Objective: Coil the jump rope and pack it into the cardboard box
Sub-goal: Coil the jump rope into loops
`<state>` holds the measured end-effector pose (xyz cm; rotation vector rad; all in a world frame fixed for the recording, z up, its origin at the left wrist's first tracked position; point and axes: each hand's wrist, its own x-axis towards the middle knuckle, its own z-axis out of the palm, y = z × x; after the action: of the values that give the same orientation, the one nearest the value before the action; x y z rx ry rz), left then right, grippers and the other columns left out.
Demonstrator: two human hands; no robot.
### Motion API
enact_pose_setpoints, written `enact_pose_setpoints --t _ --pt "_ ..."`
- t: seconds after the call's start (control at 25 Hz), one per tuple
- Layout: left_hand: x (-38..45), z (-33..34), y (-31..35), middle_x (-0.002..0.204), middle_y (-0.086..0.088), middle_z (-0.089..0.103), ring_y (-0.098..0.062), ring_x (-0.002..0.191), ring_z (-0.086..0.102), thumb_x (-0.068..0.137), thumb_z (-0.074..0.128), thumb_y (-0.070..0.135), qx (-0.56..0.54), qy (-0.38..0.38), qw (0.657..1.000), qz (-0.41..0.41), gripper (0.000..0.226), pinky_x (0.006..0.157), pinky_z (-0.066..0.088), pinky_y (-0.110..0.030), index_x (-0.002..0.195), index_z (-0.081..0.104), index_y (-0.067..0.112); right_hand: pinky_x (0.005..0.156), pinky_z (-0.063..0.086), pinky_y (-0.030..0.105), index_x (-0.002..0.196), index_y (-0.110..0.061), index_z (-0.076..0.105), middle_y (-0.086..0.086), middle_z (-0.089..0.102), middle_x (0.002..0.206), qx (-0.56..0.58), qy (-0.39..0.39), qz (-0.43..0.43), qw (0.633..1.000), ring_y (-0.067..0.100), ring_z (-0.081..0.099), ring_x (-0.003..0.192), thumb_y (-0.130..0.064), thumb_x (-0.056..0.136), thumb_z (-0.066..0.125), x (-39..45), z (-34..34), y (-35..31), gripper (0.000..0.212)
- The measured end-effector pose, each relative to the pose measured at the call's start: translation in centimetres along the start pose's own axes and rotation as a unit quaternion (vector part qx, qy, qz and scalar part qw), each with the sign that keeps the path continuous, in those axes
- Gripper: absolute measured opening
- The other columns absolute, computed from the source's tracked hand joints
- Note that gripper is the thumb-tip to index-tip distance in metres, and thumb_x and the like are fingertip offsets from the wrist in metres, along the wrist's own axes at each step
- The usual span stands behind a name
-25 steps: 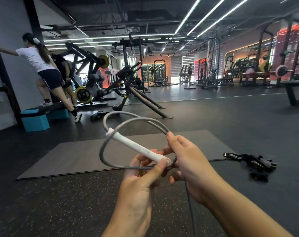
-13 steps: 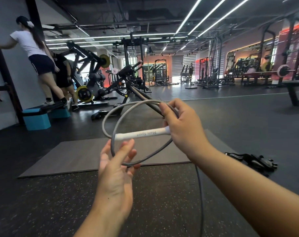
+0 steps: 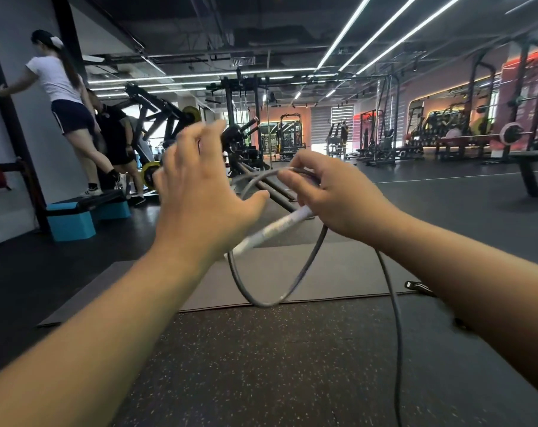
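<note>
Since half a second ago my left hand (image 3: 200, 192) has risen from below the loop to its left side; it is spread wide, fingers apart, gripping nothing, thumb just beside the coil's upper arc. My right hand (image 3: 332, 195) has shifted right and a little lower, and the white handle (image 3: 274, 229), level before, now slants down to the left from under its fingers. That hand is closed, pinching the jump rope (image 3: 307, 266) at the top of the coil with the handle's upper end tucked beneath it. The rope is grey and thin, wound in about two loose overlapping loops hanging in the air above the grey floor mat (image 3: 323, 272). One free strand trails from under my right wrist down past the bottom edge. The handle is blurred, its printing unreadable.
</note>
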<state>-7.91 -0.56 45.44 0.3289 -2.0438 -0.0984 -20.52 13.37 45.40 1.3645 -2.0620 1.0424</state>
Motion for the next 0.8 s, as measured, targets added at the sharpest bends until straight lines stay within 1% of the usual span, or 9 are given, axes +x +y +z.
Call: enact_pose_setpoints --t 0.08,0.12,0.2,0.28,0.32,0.4,0.48,0.6,0.8 --pt "2.7 -1.0 1.6 0.149 -0.002 0.044 -0.023 0.129 0.049 0.076 0.073 0.038 -0.002 -0.137 0.988 0.071 0.095 0.107 0.037 -0.042 0.156 0.022 0.029 0.062 0.047 0.036 0.098 -0.018 0.064 -0.007 0.062 0.075 -0.066 -0.037 -0.043 0.996 0.011 0.055 0.065 -0.041 0.099 0.056 0.4 -0.5 -0.5 0.024" --pt "4.2 -1.3 2.3 0.140 -0.004 0.056 -0.020 0.113 0.062 0.076 0.072 0.026 -0.081 -0.251 0.963 0.058 0.091 0.097 0.045 -0.038 0.155 0.026 0.026 0.065 0.048 0.037 0.100 -0.017 0.066 -0.006 0.064 0.079 -0.080 -0.044 -0.060 0.994 0.016 0.058 0.070 -0.037 0.098 0.059 0.5 -0.6 -0.7 0.021" --pt "6.2 -1.2 2.6 0.115 -0.014 0.071 -0.024 0.090 0.072 0.070 0.061 0.006 -0.255 -0.462 0.849 -0.010 0.071 0.082 0.054 -0.039 0.140 0.049 0.011 0.062 0.046 0.035 0.099 -0.016 0.069 -0.007 0.067 0.081 -0.084 -0.034 -0.114 0.989 0.017 0.060 0.072 -0.028 0.093 0.066 0.8 -0.9 -1.0 0.014" --pt "7.3 -0.8 2.5 0.114 -0.022 0.071 -0.032 0.081 0.071 0.066 0.055 0.001 -0.318 -0.577 0.749 -0.072 0.052 0.077 0.059 -0.044 0.118 0.060 -0.002 0.056 0.040 0.030 0.092 -0.016 0.068 -0.012 0.062 0.073 -0.088 -0.037 -0.153 0.984 0.013 0.054 0.064 -0.024 0.089 0.071 1.0 -1.6 -1.0 0.009" --pt "7.2 -0.6 2.4 0.106 -0.021 0.072 -0.027 0.065 0.066 0.068 0.056 0.000 -0.320 -0.597 0.730 -0.089 0.039 0.064 0.058 -0.038 0.106 0.063 -0.001 0.056 0.037 0.029 0.089 -0.014 0.065 -0.010 0.061 0.071 -0.101 -0.045 -0.160 0.981 0.013 0.052 0.062 -0.024 0.087 0.071 0.9 -2.0 -0.9 0.012" --pt "6.3 -0.2 2.5 0.075 -0.011 0.062 -0.013 0.047 0.040 0.076 0.064 -0.001 -0.310 -0.612 0.724 -0.072 0.014 0.044 0.037 -0.024 0.084 0.059 0.010 0.056 0.035 0.027 0.083 -0.014 0.054 -0.009 0.055 0.070 -0.124 -0.064 -0.172 0.975 0.011 0.048 0.061 -0.024 0.086 0.072 0.7 -2.5 -0.6 0.020" --pt "5.3 0.4 2.5 0.062 -0.003 0.040 -0.011 0.049 0.029 0.084 0.075 0.007 -0.282 -0.594 0.753 -0.017 0.026 0.043 0.026 -0.022 0.076 0.052 0.013 0.058 0.036 0.020 0.084 -0.019 0.048 -0.015 0.049 0.071 -0.123 -0.082 -0.173 0.974 0.001 0.046 0.064 -0.026 0.088 0.072 0.4 -2.8 -0.5 0.026" --pt "4.2 0.9 2.6 0.067 -0.011 0.037 -0.010 0.047 0.033 0.079 0.083 0.022 -0.261 -0.524 0.810 0.039 0.039 0.041 0.029 -0.023 0.089 0.055 -0.003 0.063 0.040 0.019 0.093 -0.020 0.047 -0.017 0.051 0.078 -0.096 -0.099 -0.161 0.977 -0.001 0.050 0.070 -0.030 0.093 0.067 -0.4 -2.9 -0.1 0.023" --pt "3.6 0.8 2.5 0.067 -0.012 0.040 -0.012 0.044 0.033 0.077 0.084 0.028 -0.241 -0.551 0.797 0.061 0.021 0.040 0.031 -0.023 0.081 0.066 0.017 0.068 0.046 0.025 0.107 -0.013 0.046 -0.001 0.060 0.089 0.007 -0.163 -0.116 0.980 0.008 0.052 0.069 -0.031 0.099 0.061 -2.0 -2.9 0.3 0.024"
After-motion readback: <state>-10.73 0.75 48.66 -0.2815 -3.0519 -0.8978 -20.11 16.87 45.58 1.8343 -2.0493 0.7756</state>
